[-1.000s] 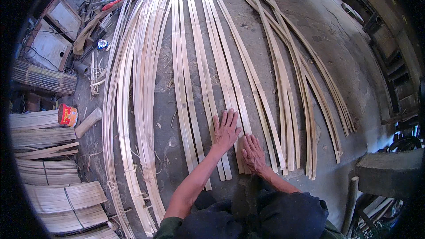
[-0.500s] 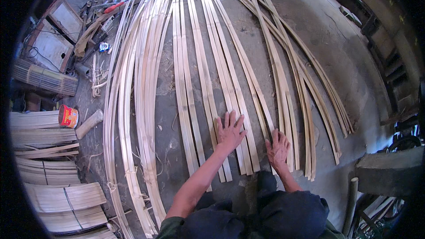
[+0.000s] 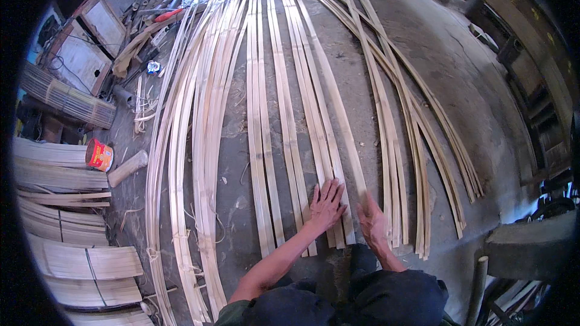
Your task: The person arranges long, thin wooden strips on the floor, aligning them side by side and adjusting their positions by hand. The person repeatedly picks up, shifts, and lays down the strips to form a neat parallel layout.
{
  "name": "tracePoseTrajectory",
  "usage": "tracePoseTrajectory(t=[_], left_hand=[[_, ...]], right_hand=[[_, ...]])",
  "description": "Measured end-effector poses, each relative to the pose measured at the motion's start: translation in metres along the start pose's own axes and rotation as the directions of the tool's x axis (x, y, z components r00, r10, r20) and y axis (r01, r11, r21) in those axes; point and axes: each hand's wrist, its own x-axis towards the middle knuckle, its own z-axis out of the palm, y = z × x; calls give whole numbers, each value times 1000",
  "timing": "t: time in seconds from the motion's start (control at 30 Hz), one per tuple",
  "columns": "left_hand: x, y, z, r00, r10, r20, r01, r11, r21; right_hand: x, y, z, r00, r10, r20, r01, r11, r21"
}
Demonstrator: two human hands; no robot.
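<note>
Long pale bamboo strips [image 3: 261,145] lie side by side in groups along the floor, running away from me. My left hand [image 3: 327,206] rests flat on the near part of a middle group [image 3: 312,102], its fingers stretched out. Just to the right, my right hand [image 3: 373,224] is closed around the near end of another bamboo strip [image 3: 345,127]; this hand is slightly blurred, and the strip's tip is hidden by it. Further right lie more bamboo strips [image 3: 386,139], some crossing one another at the far end.
On the left lies a thick heap of strips [image 3: 202,127]. Tied bundles of short slats [image 3: 81,262], a red tub [image 3: 99,154] and a wooden cylinder [image 3: 128,169] are beyond it. A grey block [image 3: 525,235] and an upright pole [image 3: 479,290] stand at the right.
My left hand has slid nearer to me along the strips. My right hand has moved slightly left and closed on a strip's end; the two strips there now look like one. The view has shifted slightly.
</note>
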Motion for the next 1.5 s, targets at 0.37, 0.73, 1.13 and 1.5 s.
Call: tracePoseTrajectory(t=[0.37,0.73,1.13,1.5], left_hand=[[0,-3,7,999,16,-38,-13,997,71],[-1,-8,-2,1000,2,-28,-5,993,-115],[-18,-67,-32,939,-320,-127,333,938,96],[-25,-80,-28,955,-268,-124,278,957,78]], right_hand=[[30,-4,27,986,93,139,-105,991,81],[9,-18,4,962,228,150,-226,974,-30],[-16,-55,45,928,251,274,-344,862,374],[-49,-51,96,854,170,493,-375,857,354]])
